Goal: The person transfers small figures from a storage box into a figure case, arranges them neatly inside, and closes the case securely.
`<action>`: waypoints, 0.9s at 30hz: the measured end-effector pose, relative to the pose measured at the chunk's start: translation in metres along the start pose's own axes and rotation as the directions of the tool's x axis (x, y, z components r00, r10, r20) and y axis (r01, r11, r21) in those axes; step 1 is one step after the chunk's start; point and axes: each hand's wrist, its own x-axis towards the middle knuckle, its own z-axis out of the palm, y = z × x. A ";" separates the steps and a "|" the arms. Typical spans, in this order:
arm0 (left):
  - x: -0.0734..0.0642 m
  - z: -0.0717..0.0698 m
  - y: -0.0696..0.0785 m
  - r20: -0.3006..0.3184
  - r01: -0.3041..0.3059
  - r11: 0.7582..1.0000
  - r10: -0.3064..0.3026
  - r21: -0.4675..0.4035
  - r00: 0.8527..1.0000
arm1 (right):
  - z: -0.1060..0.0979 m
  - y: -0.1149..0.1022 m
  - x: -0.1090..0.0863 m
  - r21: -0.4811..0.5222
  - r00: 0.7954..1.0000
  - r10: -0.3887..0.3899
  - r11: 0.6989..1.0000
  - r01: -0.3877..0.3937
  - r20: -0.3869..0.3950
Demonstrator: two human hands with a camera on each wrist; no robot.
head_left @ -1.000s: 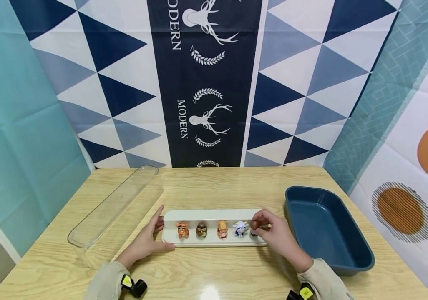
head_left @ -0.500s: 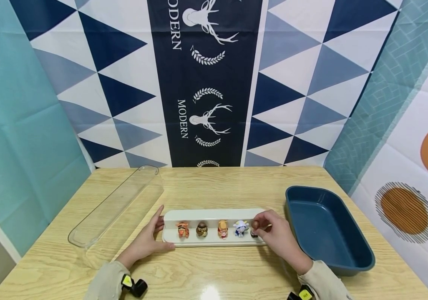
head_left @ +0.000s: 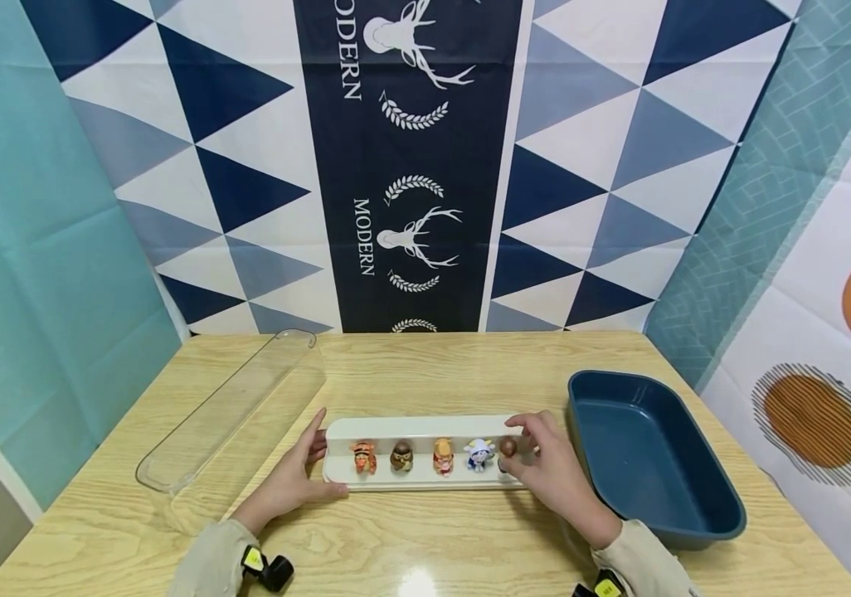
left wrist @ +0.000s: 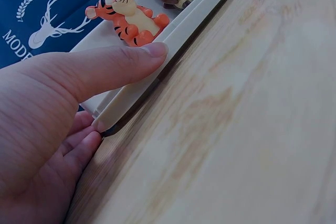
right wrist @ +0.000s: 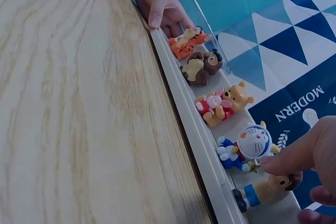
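A white display stand (head_left: 421, 428) lies lengthwise on the table, bearing a row of small figurines. From left to right in the head view come a tiger figurine (head_left: 364, 458), an owl figurine (head_left: 401, 458), a bear figurine (head_left: 442, 458) and a white-and-blue horned figurine (head_left: 478, 455). The rightmost is a brown-haired boy figurine (right wrist: 270, 187) with blue shorts. My left hand (head_left: 294, 477) grips the stand's left end, thumb (left wrist: 128, 66) on its front edge and fingers at its end. My right hand (head_left: 556, 473) is around the boy figurine, its thumb and forefinger spread apart.
A long clear plastic cover (head_left: 246, 406) lies at an angle on the left of the table (head_left: 410, 539). Close to my right hand is a deep blue basin (head_left: 649, 431). Patterned cloth (head_left: 425, 166) hangs behind the table's far edge.
My right thumb and forefinger have parted, letting go of the boy figurine, which stays on the stand's right end. My left hand keeps its place.
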 end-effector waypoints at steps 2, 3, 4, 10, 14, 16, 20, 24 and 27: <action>0.000 0.000 0.000 0.001 -0.001 1.000 0.001 -0.003 1.000 | 0.000 0.000 -0.002 0.010 1.000 -0.011 1.000 0.011 -0.020; 0.001 0.000 0.001 0.000 0.000 1.000 0.000 -0.008 1.000 | 0.001 0.000 -0.002 0.017 0.999 -0.025 1.000 0.026 -0.036; 0.001 0.000 0.001 0.001 0.000 1.000 0.000 -0.012 1.000 | 0.002 0.001 -0.004 0.021 0.998 -0.043 0.999 0.044 -0.055; 0.000 0.000 0.001 0.005 -0.005 1.000 0.005 -0.025 1.000 | 0.009 0.006 -0.013 0.073 0.983 -0.093 0.992 0.106 -0.158; 0.000 -0.001 0.000 0.005 -0.015 1.000 0.015 -0.014 1.000 | 0.008 0.010 -0.017 0.169 0.992 0.009 0.986 0.012 -0.127; 0.000 -0.001 -0.001 0.004 -0.014 1.000 0.014 -0.003 1.000 | 0.008 0.012 -0.019 0.228 0.994 0.043 0.973 -0.021 -0.096; 0.000 -0.001 -0.001 0.003 0.014 1.000 -0.014 -0.002 1.000 | 0.009 0.019 -0.021 0.352 0.994 0.101 0.933 -0.081 -0.036; 0.000 -0.001 0.000 0.006 0.008 1.000 -0.008 -0.004 1.000 | 0.008 0.022 -0.020 0.499 0.983 0.181 0.848 -0.177 0.041; -0.001 -0.001 0.000 0.009 -0.014 1.000 0.014 0.005 1.000 | 0.008 0.024 -0.020 0.570 0.976 0.203 0.794 -0.212 0.079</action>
